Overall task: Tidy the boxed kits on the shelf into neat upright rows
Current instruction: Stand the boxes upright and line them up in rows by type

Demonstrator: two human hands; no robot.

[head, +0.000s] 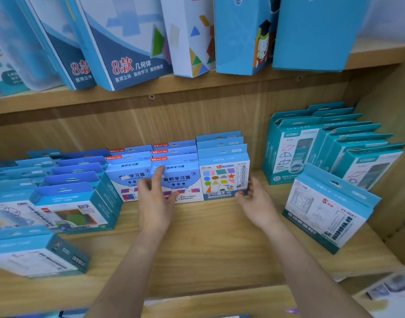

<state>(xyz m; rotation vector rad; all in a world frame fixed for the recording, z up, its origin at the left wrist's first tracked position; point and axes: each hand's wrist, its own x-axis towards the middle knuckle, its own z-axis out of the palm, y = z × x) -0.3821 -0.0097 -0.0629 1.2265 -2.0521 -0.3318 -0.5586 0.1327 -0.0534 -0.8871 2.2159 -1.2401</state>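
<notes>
Rows of small blue and white boxed kits stand upright at the back of the wooden shelf point(208, 244). My left hand point(154, 203) lies against the front of a kit with red and blue squares point(185, 180), its index finger pointing up across the box face. My right hand point(257, 203) touches the lower right corner of the neighbouring kit with coloured shapes point(224, 177), fingers loosely bent beside it. Both kits stand upright, side by side, at the front of their rows.
More kit rows stand at the left point(75, 198) and at the right point(334, 145). One kit point(327, 210) leans askew at the right front, another point(36, 253) lies at the left front. Large boxes point(128, 42) lean on the shelf above.
</notes>
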